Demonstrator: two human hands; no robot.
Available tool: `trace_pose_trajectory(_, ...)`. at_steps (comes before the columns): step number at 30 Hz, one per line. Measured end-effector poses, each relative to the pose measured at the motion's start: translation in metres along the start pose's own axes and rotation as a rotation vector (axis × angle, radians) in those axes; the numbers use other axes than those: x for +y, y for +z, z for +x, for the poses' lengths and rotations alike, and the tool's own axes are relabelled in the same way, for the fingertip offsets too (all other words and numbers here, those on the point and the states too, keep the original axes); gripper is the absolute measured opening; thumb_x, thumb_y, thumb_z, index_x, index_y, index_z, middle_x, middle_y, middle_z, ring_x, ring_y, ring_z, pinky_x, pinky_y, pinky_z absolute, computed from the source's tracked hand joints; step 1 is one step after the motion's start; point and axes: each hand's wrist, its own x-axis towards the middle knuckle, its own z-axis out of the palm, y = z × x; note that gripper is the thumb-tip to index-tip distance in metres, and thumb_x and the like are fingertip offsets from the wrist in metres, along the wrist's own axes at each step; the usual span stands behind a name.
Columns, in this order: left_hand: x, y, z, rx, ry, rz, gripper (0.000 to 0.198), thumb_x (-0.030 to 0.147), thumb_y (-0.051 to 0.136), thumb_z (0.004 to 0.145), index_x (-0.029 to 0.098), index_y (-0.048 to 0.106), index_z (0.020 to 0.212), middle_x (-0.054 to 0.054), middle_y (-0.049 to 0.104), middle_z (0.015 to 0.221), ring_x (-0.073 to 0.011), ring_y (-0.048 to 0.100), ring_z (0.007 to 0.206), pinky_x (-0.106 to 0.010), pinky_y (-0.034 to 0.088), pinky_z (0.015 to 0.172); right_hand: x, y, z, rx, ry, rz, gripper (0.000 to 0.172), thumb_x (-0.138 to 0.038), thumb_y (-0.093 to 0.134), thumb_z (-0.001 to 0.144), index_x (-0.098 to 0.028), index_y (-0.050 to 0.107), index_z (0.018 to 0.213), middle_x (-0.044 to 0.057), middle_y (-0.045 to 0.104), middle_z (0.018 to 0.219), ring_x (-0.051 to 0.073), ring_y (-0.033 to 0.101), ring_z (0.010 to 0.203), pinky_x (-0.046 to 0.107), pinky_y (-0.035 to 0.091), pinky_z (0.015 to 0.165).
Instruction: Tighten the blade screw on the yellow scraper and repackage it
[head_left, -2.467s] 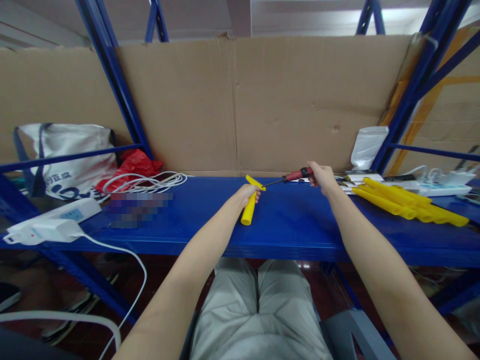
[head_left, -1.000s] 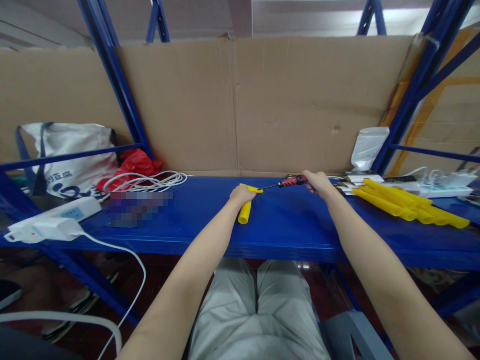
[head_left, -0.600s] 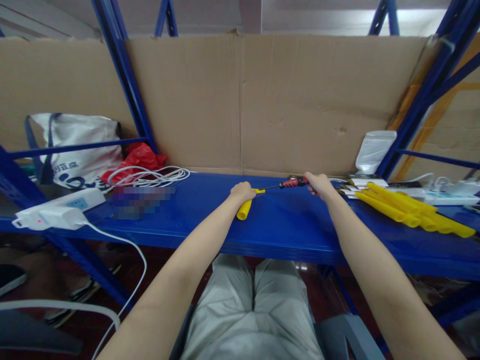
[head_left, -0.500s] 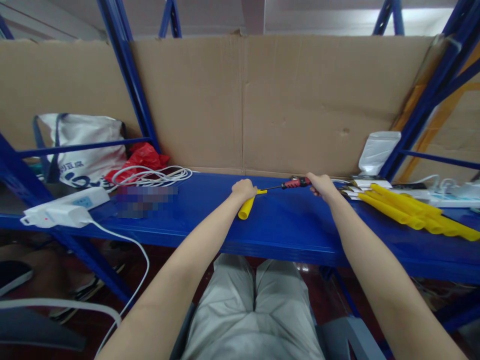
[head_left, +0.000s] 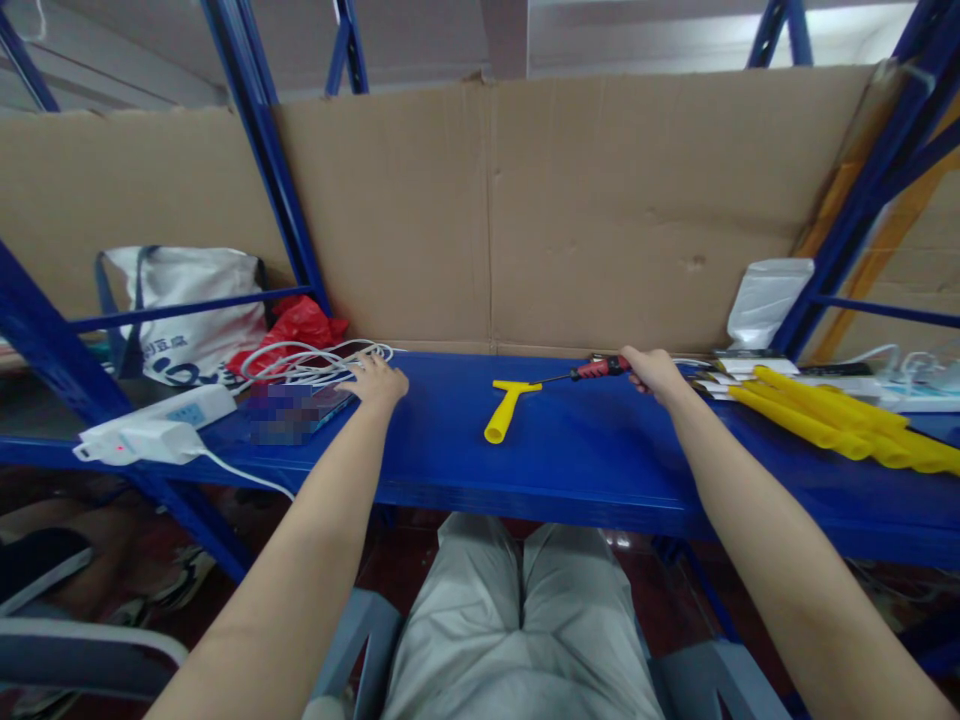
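Observation:
A yellow T-shaped plastic handle (head_left: 505,414) lies on the blue shelf, crossbar to the back and hollow round end toward me. My right hand (head_left: 651,374) is closed around a red and black screwdriver (head_left: 600,368). Its thin shaft points left, the tip at the right end of the crossbar; whether it touches cannot be made out. Off to the left, my left hand (head_left: 377,380) has its fingers spread, palm down, by the coiled white cable (head_left: 300,362). Just left of those fingers lies a flat item (head_left: 330,405), partly blurred out.
Several yellow handles (head_left: 840,418) are piled at the right, beside white packets (head_left: 750,368). A white power strip (head_left: 157,425) sits at the left edge, with a cloth bag (head_left: 199,285) and red plastic bag (head_left: 304,325) behind. Cardboard (head_left: 600,220) walls the back.
My left hand has let go of the yellow handle and moved left to the cable. The handle now lies on the shelf; my right hand keeps the screwdriver at it. The view has shifted slightly.

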Motion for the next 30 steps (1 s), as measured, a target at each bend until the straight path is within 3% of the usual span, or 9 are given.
trace_pose_trajectory(3, -0.011, 0.0, 0.004, -0.04, -0.044, 0.013, 0.063, 0.03, 0.035, 0.091, 0.007, 0.034, 0.15, -0.022, 0.016, 0.161, -0.0423, 0.019, 0.145, -0.067, 0.035, 0.102, 0.0, 0.0, 0.001, 0.0, -0.006, 0.006, 0.028, -0.028, 0.051, 0.087, -0.018, 0.05, 0.061, -0.001, 0.042, 0.038, 0.009, 0.038, 0.034, 0.022, 0.03, 0.036)
trace_pose_trajectory(10, -0.018, -0.003, 0.011, -0.019, 0.048, -0.001, 0.064, 0.031, 0.038, 0.09, 0.011, 0.036, 0.15, -0.019, 0.014, 0.162, -0.0418, 0.025, 0.143, -0.064, 0.036, 0.103, 0.002, 0.0, 0.003, 0.004, -0.016, 0.0, 0.03, -0.028, 0.051, 0.088, -0.018, 0.049, 0.059, -0.002, 0.041, 0.037, 0.009, 0.036, 0.033, 0.022, 0.029, 0.035)
trace_pose_trajectory(13, -0.006, -0.006, 0.009, 0.038, 0.154, 0.04, 0.059, 0.024, 0.041, 0.088, 0.007, 0.044, 0.145, -0.023, 0.028, 0.157, -0.0402, 0.033, 0.14, -0.059, 0.036, 0.106, 0.001, 0.0, 0.002, 0.004, -0.015, 0.003, 0.029, -0.028, 0.051, 0.087, -0.018, 0.049, 0.06, -0.002, 0.042, 0.037, 0.009, 0.037, 0.032, 0.021, 0.029, 0.034)
trace_pose_trajectory(16, 0.022, -0.007, 0.002, 0.046, 0.28, 0.073, 0.048, 0.017, 0.039, 0.088, 0.002, 0.059, 0.128, -0.027, 0.055, 0.135, -0.0361, 0.051, 0.129, -0.05, 0.038, 0.106, 0.0, -0.001, 0.001, 0.002, -0.009, 0.02, 0.028, -0.026, 0.051, 0.087, -0.018, 0.049, 0.061, -0.002, 0.041, 0.036, 0.009, 0.037, 0.032, 0.021, 0.028, 0.033)
trace_pose_trajectory(20, 0.072, -0.005, -0.013, -0.215, 0.355, -0.011, 0.037, 0.024, 0.045, 0.088, 0.006, 0.071, 0.106, -0.023, 0.07, 0.111, -0.0315, 0.068, 0.105, -0.038, 0.052, 0.089, 0.0, 0.001, 0.002, -0.028, 0.024, 0.122, 0.025, -0.027, 0.052, 0.087, -0.019, 0.048, 0.064, -0.003, 0.04, 0.036, 0.008, 0.035, 0.032, 0.02, 0.025, 0.032)
trace_pose_trajectory(23, 0.103, -0.001, -0.029, -0.663, 0.373, -0.161, 0.034, 0.038, 0.052, 0.087, 0.011, 0.073, 0.087, -0.016, 0.075, 0.085, -0.0254, 0.073, 0.079, -0.031, 0.055, 0.072, 0.0, 0.002, 0.003, -0.042, 0.075, 0.206, 0.022, -0.027, 0.052, 0.087, -0.019, 0.047, 0.068, -0.004, 0.04, 0.037, 0.008, 0.034, 0.032, 0.02, 0.023, 0.032)
trace_pose_trajectory(25, 0.116, 0.001, -0.04, -0.796, 0.354, -0.213, 0.037, 0.048, 0.061, 0.081, 0.013, 0.072, 0.083, -0.014, 0.074, 0.076, -0.0264, 0.072, 0.074, -0.033, 0.055, 0.067, 0.0, 0.003, 0.003, -0.03, 0.098, 0.247, 0.019, -0.026, 0.052, 0.087, -0.018, 0.048, 0.07, -0.004, 0.041, 0.039, 0.008, 0.035, 0.033, 0.019, 0.024, 0.033)
trace_pose_trajectory(30, 0.123, 0.014, -0.057, -0.633, 0.441, -0.208, 0.037, 0.032, 0.079, 0.065, 0.01, 0.07, 0.093, -0.017, 0.074, 0.087, -0.0299, 0.072, 0.08, -0.03, 0.053, 0.063, -0.001, 0.0, 0.005, 0.028, 0.159, 0.365, 0.017, -0.024, 0.051, 0.085, -0.019, 0.046, 0.069, -0.004, 0.041, 0.041, 0.008, 0.034, 0.035, 0.019, 0.023, 0.034)
